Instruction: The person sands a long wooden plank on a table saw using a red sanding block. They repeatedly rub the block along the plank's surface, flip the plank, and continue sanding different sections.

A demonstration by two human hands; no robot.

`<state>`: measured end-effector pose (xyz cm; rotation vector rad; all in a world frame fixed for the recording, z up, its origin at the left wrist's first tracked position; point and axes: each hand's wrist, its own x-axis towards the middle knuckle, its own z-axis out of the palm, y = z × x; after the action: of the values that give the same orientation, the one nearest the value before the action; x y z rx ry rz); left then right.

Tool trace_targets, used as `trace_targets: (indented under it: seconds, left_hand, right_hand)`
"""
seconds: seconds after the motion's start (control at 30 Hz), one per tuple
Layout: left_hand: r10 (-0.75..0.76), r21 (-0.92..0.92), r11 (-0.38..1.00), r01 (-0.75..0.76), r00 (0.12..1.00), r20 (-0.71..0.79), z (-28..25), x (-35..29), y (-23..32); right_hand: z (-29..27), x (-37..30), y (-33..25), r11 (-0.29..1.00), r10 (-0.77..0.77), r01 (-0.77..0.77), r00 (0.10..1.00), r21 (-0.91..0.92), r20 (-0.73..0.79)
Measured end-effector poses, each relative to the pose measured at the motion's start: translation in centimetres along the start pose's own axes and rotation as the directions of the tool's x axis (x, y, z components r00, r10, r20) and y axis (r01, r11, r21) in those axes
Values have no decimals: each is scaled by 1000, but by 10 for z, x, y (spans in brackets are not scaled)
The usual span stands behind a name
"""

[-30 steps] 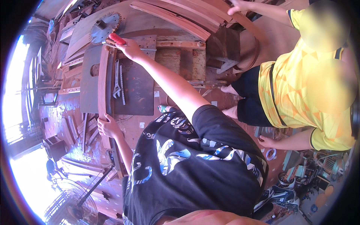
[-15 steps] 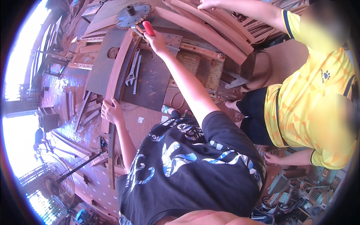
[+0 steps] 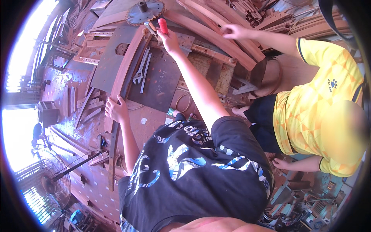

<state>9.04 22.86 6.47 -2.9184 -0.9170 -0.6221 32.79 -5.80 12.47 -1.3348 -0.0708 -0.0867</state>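
Note:
A long, curved reddish wooden piece (image 3: 126, 69) lies along a dark metal tabletop (image 3: 157, 83), on a darker curved strip that shows below it. My left hand (image 3: 117, 110) is closed over the near part of the wood, fingers across its top. At the far end, my right hand (image 3: 169, 41) is closed around a red-handled clamp (image 3: 163, 26); its metal part sits against the wood's end, partly hidden by my fingers. Just beyond stands a toothed circular saw blade (image 3: 146, 12), lying flat. Beside the wood are an adjustable wrench (image 3: 141, 66) and a steel ruler (image 3: 146, 73).
A person in a yellow shirt (image 3: 309, 112) stands at my right, one hand (image 3: 234, 31) over long curved boards (image 3: 216, 36). Wood strips (image 3: 87, 104) lie on the floor at left. A fan (image 3: 48, 183) stands at lower left; machinery (image 3: 309, 208) is at lower right.
The other person's hand has come back toward me from the far boards. My view has shifted slightly; both my hands keep their places on the clamp and the wood.

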Motion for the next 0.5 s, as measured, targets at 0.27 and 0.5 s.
trace_targets:
  seconds: [0.27,0.5]
  left_hand:
    - [24,25,999,-24,1000,-6,0,-1,0]
    - [37,51,998,-36,999,-26,2,0,1]
  right_hand:
    - [2,0,4,999,-47,47,998,-3,-36]
    - [1,-4,2,1000,0,1,999,15,-50]
